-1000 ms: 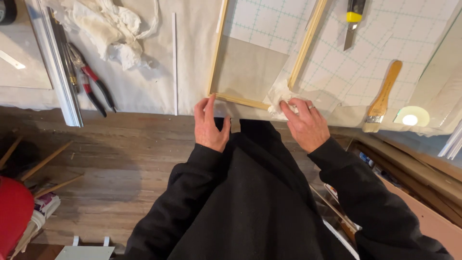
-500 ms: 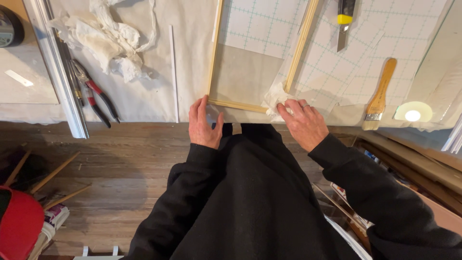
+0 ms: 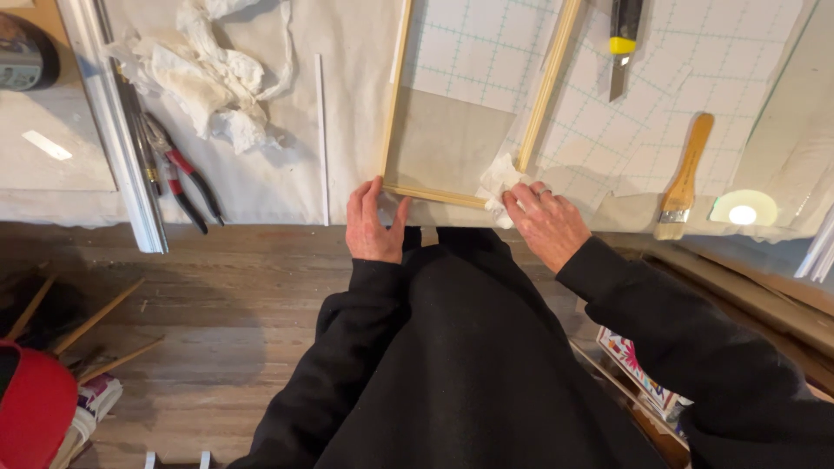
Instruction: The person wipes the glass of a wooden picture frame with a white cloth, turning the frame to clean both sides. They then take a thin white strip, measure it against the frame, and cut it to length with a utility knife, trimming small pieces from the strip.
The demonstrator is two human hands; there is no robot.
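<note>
both hands point(image 3: 373, 226) slid along smooth wooden frame point(image 3: 432, 194), white tissue point(image 3: 499, 181).

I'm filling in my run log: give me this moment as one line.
left hand: steadying wooden frame corner | right hand: pressing white tissue on frame's other corner | nearby: brush, pliers

Over on the left of the cloth-covered table point(image 3: 261, 187), a crumpled white rag point(image 3: 204, 74) sits just above red-handled pliers point(image 3: 187, 178), with a thin white rod point(image 3: 321, 139) lying straight beside them. To the right there's a gridded cutting mat point(image 3: 695, 78) carrying a yellow-and-black utility knife point(image 3: 622, 43) and a wooden-handled paintbrush point(image 3: 684, 178), well apart from each other. Down below, wooden sticks point(image 3: 87, 326) lie on the plank floor point(image 3: 217, 295) near a red object point(image 3: 30, 408).
</note>
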